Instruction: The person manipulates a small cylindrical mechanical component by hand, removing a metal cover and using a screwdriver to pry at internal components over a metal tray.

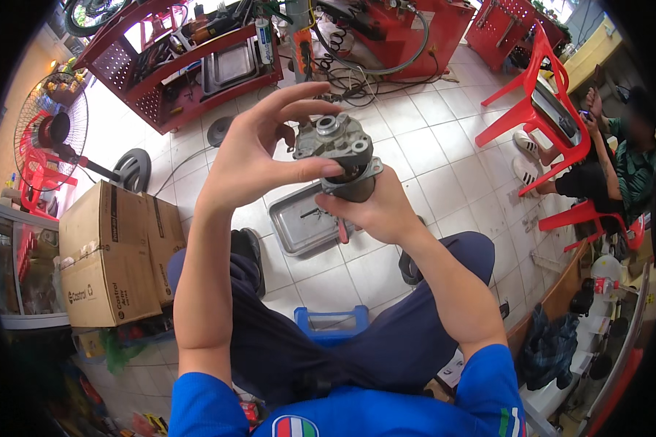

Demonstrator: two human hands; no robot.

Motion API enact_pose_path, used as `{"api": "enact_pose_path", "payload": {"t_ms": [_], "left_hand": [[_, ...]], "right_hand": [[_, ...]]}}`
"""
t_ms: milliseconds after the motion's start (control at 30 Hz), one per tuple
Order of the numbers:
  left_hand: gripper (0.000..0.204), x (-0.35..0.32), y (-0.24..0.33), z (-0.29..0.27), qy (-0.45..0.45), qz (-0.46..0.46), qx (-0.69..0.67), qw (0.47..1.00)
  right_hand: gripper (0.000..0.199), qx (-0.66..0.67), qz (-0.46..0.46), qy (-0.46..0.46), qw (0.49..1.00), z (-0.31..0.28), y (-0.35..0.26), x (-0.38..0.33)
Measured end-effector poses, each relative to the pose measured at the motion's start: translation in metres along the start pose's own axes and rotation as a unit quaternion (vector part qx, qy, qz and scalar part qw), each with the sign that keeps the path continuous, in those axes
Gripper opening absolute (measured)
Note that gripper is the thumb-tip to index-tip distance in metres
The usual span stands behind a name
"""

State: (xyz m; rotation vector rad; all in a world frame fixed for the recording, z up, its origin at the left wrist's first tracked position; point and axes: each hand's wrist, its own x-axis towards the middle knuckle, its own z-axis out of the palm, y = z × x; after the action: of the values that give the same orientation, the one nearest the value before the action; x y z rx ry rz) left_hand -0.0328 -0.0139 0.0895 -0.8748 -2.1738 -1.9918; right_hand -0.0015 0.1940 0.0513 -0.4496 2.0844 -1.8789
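In front of my chest, both hands hold a grey cast-metal machine part in two pieces, one above the other. My left hand [259,149] is closed on the upper metal housing [334,140], which has a round boss on top and bolt holes. Its thumb presses the near side, and the fingers curve over the far left. My right hand [379,207] wraps round the lower metal housing [350,188], with its flange showing at the right. A dark gap shows between the pieces; whether they touch inside is hidden. Below is a metal tray [288,237] with small dark parts in it.
A red-handled tool [343,231] is by the tray. Cardboard boxes [116,255] and a fan [55,120] stand left. A red tool cart [175,109] is ahead, with cables [353,91] on the floor. A seated person [627,160] is right, near a red chair [547,109].
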Motion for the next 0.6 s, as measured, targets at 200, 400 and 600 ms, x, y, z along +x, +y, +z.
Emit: {"api": "enact_pose_path", "payload": {"t_ms": [200, 400, 600], "left_hand": [[0.076, 0.001, 0.002, 0.004, 0.02, -0.072, -0.057, 0.996], [0.059, 0.003, -0.011, 0.015, 0.076, -0.167, -0.104, 0.977], [0.071, 0.004, -0.016, 0.015, 0.094, -0.102, -0.033, 0.99]], "right_hand": [[0.033, 0.023, 0.066, -0.003, 0.998, -0.001, -0.003, 0.001], [0.034, 0.09, 0.078, -0.014, 0.993, -0.004, 0.006, 0.005], [0.041, 0.043, 0.08, -0.011, 0.996, -0.007, 0.001, 0.002]]}}
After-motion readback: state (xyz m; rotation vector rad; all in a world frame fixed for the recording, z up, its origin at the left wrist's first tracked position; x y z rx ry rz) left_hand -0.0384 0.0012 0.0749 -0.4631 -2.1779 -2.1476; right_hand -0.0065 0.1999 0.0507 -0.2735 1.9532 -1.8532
